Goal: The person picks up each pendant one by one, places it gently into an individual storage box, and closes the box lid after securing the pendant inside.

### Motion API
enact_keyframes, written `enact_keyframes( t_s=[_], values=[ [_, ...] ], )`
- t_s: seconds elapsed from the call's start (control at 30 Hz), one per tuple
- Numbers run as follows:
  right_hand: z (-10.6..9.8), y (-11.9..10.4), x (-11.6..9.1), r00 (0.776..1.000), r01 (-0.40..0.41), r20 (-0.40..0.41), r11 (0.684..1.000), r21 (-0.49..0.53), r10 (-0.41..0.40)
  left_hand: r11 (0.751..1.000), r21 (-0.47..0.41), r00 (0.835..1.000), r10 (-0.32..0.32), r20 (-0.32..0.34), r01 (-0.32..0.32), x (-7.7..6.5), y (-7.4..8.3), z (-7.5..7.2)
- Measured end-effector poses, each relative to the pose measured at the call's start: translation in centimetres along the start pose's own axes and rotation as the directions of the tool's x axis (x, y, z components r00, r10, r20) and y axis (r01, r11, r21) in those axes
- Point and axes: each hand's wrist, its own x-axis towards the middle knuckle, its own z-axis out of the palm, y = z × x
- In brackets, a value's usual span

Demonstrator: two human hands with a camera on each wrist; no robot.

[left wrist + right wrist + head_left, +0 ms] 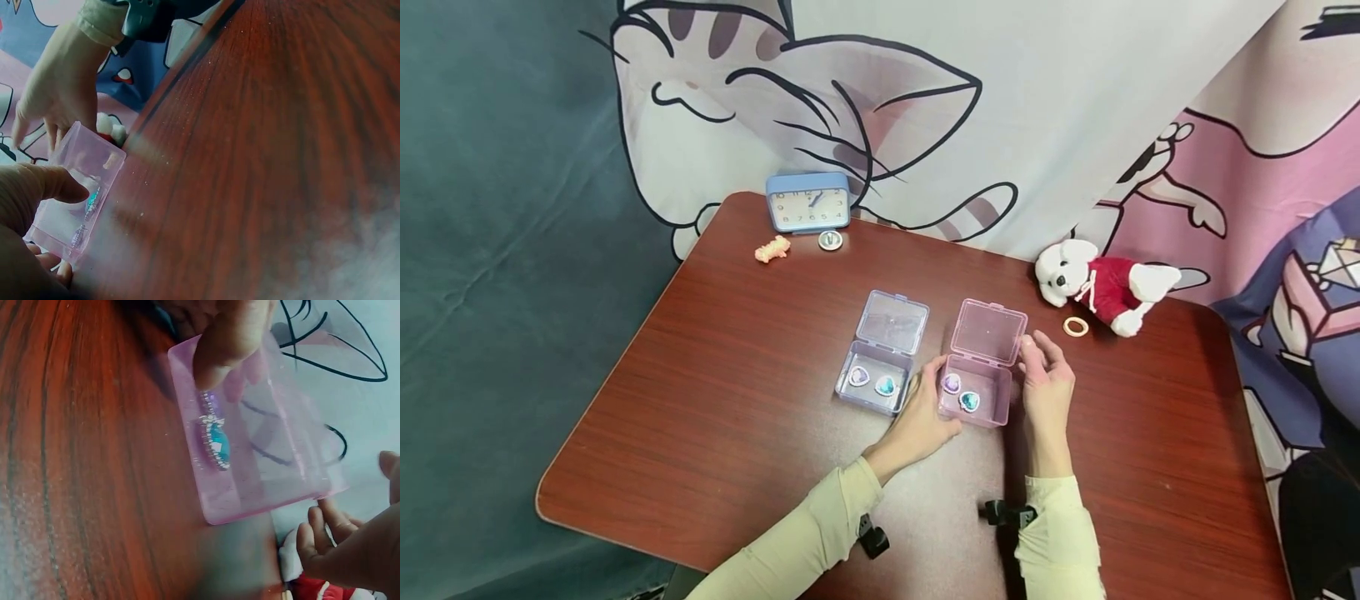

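Note:
A pink clear plastic box point(994, 393) sits on the table with its hinged lid point(988, 332) raised back. Inside lie a purple gem point(951, 383) and a teal gem point(970, 402), each with a sparkly silver rim. My left hand point(919, 423) grips the box by its left side, the thumb point(69, 189) over the front wall in the left wrist view. My right hand point(1047, 390) is beside the box's right side, its loosely bent fingers point(319, 528) close to the lid's edge and thumb held apart.
Left of the pink box, a bluish clear box point(868, 402) with its lid up holds two similar gems. Farther back are a blue clock point(808, 202), a small orange figurine point(772, 249) and a round metal piece point(830, 241). A plush dog point(1108, 283) and a ring point(1075, 327) lie at right.

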Motion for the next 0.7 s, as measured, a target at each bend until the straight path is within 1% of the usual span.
enact_keyframes(
  t_s=[0.13,0.23,0.37,0.47,0.6,0.63,0.7],
  values=[
    [-0.7,0.0,-1.1,0.997,0.078,0.005,0.992,0.095,-0.079,1.0,0.015,1.0,0.004,0.001,-0.004,-0.1,0.1,-0.1],
    [-1.5,0.5,-2.3,0.993,0.111,0.026,0.987,0.114,-0.114,1.0,0.028,1.0,-0.001,0.004,0.001,-0.1,0.1,-0.1],
    [-2.6,1.6,-3.8,0.982,0.162,0.094,0.987,-0.006,-0.161,0.999,0.035,1.0,-0.013,0.003,0.012,-0.1,0.0,0.0],
    [-3.2,2.5,-4.7,0.967,0.209,0.166,0.975,-0.073,-0.195,0.999,0.033,1.0,-0.013,-0.001,0.013,0.0,-0.1,0.0],
    [-3.5,4.0,-5.7,0.929,0.302,0.246,0.95,-0.076,-0.275,0.999,0.033,1.0,-0.009,0.0,0.009,0.0,-0.1,0.1],
    [-3.4,4.4,-5.9,0.919,0.329,0.256,0.94,-0.085,-0.299,0.999,0.034,1.0,-0.009,0.003,0.009,0.0,-0.1,0.1],
    [-3.4,5.2,-6.3,0.908,0.366,0.257,0.926,-0.096,-0.332,0.999,0.037,1.0,-0.006,0.009,0.005,-0.1,-0.1,0.1]
  ],
)
